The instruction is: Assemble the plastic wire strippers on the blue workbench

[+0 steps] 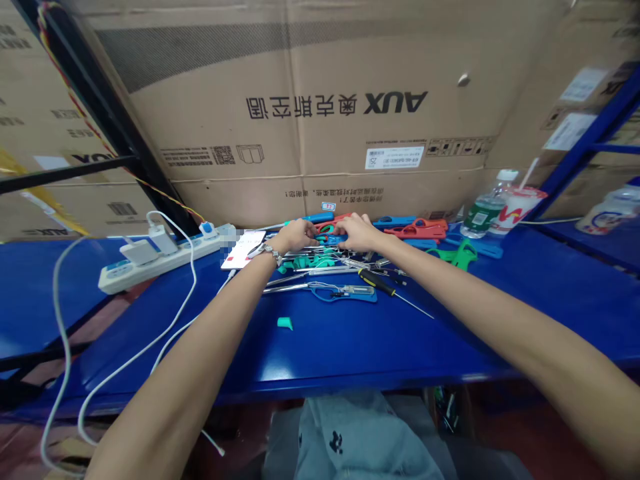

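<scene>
Both hands are in a pile of parts at the back of the blue table. My left hand [298, 235] is curled over the pile's left side, its fingertips among small parts. On the right, my right hand [358, 233] bends down with thumb and fingers drawn together; what either hand holds is too small to make out. Under and before them lie green plastic pieces [325, 259] and thin metal tubes. Nearer me is an opened blue handle shell [345, 292] with a metal tube and wiring. Beside it lies a yellow-black screwdriver [377, 283].
Red plastic handles [417, 230] and green ones [463, 255] lie right of the pile. A bottle [483, 212] and a cup [517, 207] stand farther right. At left are a phone [243, 250] and a power strip [170, 257] with white cables. One green piece [285, 323] lies in front.
</scene>
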Available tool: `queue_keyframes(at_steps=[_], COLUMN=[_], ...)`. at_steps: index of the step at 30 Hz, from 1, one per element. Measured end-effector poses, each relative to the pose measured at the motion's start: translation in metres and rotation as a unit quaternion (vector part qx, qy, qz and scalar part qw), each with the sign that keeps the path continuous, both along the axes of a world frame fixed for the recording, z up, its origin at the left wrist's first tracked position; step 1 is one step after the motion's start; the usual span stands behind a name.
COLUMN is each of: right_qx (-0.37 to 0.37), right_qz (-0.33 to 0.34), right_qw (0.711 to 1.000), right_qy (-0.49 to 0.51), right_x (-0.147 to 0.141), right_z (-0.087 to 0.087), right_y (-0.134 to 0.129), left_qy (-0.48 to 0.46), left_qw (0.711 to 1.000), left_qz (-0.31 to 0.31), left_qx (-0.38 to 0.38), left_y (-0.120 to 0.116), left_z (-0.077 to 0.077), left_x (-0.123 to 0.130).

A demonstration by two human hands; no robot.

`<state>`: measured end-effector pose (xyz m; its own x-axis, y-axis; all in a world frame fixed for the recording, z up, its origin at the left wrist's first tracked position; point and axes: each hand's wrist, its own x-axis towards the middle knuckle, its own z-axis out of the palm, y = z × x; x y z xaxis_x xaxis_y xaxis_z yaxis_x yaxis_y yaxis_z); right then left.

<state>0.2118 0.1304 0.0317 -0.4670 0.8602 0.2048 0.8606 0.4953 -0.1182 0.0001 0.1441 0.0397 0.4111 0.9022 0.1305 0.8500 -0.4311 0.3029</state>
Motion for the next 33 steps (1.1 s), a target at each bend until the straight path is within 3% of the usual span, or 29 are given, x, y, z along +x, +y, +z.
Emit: queue_keyframes(at_steps=[5,9,14,16,21,24,29,33], right_qx=[0.038,0.058,0.081,0.059,-0.067,-0.086,0.013,0.036], right_qz=[0.010,0.035,0.008,0.011,0.095,0.078,0.047,0.002], right_qw=[0.999,0.995,0.990,0.987,0.957,0.950,0.976,0.998], right_qy=[0.033,0.070,0.112,0.150,0.267,0.289,0.211,0.059], right_x=[0.007,0.015,0.027,0.030,0.031,0.032,0.032,0.027], right_z=[0.004,0.012,0.014,0.013,0.009,0.001,-0.016,-0.022], right_y=[-0.009,-0.035,-0.084,-0.101,-0.124,-0.123,-0.122,-0.127], left_qy=[-0.065,-0.120,-0.245,-0.280,-0.322,-0.284,-0.220,-0.100], left_qw=[0.998,0.992,0.960,0.945,0.920,0.916,0.895,0.905], left_qz=[0.002,-0.014,-0.127,-0.154,-0.181,-0.183,-0.176,-0.269], left_qx=[0.018,0.029,0.056,0.065,0.127,0.216,0.345,0.313], left_y=[-0.003,-0.020,-0.062,-0.080,-0.107,-0.116,-0.131,-0.138], left_z=[-0.004,0.000,0.005,0.002,-0.013,-0.019,-0.022,-0.025], left_x=[-0.002,-0.004,-0.006,-0.005,0.000,-0.001,-0.001,0.002])
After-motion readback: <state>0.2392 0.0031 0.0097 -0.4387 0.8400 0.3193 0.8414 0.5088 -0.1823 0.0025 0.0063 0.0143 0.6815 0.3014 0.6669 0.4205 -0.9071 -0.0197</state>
